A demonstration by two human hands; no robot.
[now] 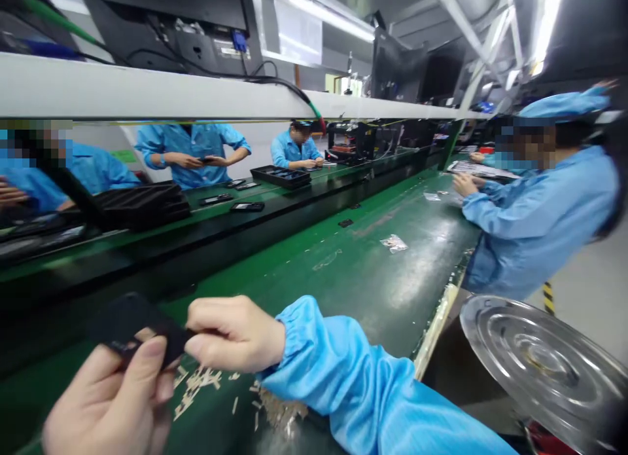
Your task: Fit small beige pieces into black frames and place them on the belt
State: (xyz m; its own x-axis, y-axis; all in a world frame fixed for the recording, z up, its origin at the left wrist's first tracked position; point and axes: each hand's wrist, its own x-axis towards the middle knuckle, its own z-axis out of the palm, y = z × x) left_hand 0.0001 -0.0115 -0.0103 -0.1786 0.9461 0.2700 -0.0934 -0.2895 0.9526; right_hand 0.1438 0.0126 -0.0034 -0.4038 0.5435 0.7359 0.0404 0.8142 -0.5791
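My left hand [115,399] grips a thin black rectangular casing [132,317], thumb on its near face, with a small beige patch beside the thumb. Its exact kind is blurred. From the right, my right hand [235,334] pinches at the casing's edge, fingers closed. A dark bit shows at those fingertips, too small to name. Below the hands, many small beige strips [196,388] are scattered on the green bench [294,291]. A heap of them beside a clear bag [282,409] lies partly behind my blue sleeve.
A small plastic bag [395,243] lies farther along the bench. A round steel lid or stool top [534,357] stands at the right. One co-worker in blue [534,200] works at right; others sit beyond the raised dark ledge [235,229], near black trays [282,175].
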